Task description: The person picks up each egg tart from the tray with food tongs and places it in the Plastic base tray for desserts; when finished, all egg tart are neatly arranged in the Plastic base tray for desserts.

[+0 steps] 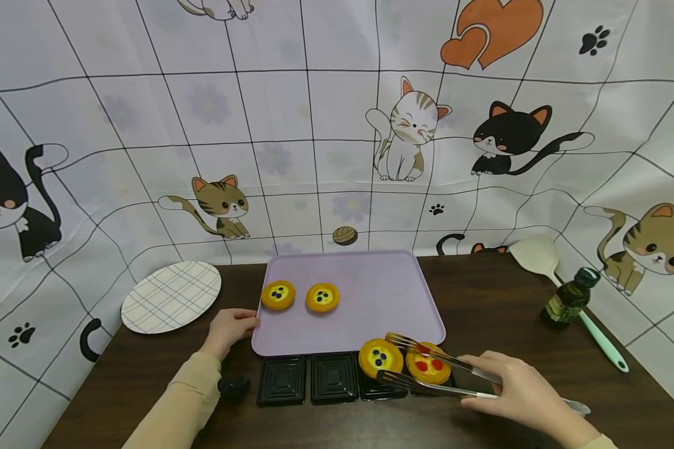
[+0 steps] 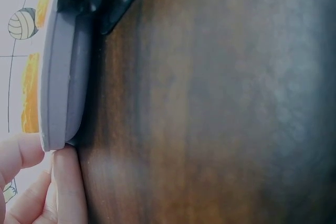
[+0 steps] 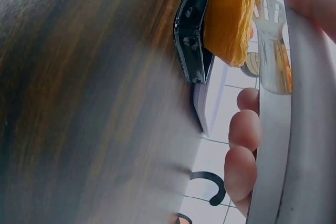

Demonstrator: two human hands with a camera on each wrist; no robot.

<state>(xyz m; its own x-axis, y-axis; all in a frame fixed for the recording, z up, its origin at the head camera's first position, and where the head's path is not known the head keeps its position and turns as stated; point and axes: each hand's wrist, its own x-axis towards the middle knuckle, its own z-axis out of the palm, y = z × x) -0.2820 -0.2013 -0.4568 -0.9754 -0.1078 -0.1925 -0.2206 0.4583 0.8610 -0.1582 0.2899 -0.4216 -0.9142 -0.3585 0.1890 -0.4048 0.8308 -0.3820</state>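
Observation:
My left hand [image 1: 230, 327] pinches the left edge of a lilac tray [image 1: 365, 305], thumb on top and fingers beneath in the left wrist view. Two yellow tarts with dark blue dots, a left tart [image 1: 278, 295] and a right tart [image 1: 322, 298], lie on it. My right hand [image 1: 508, 383] grips metal tongs [image 1: 455, 391], their arms spread apart. Between those arms is a red-dotted tart [image 1: 429, 365], while the tips reach a blue-dotted tart [image 1: 384, 352] beside it. Both sit in square compartments of a black plastic tray [image 1: 281, 380]. Whether the tongs touch either tart, I cannot tell.
A white checked plate [image 1: 171, 296] lies at the left. On the right stand a dark green bottle [image 1: 567, 299] and a spatula with a pale blade and mint handle [image 1: 603, 343]. A cat-print sheet [image 1: 292, 125] rises behind the brown table [image 1: 483, 299].

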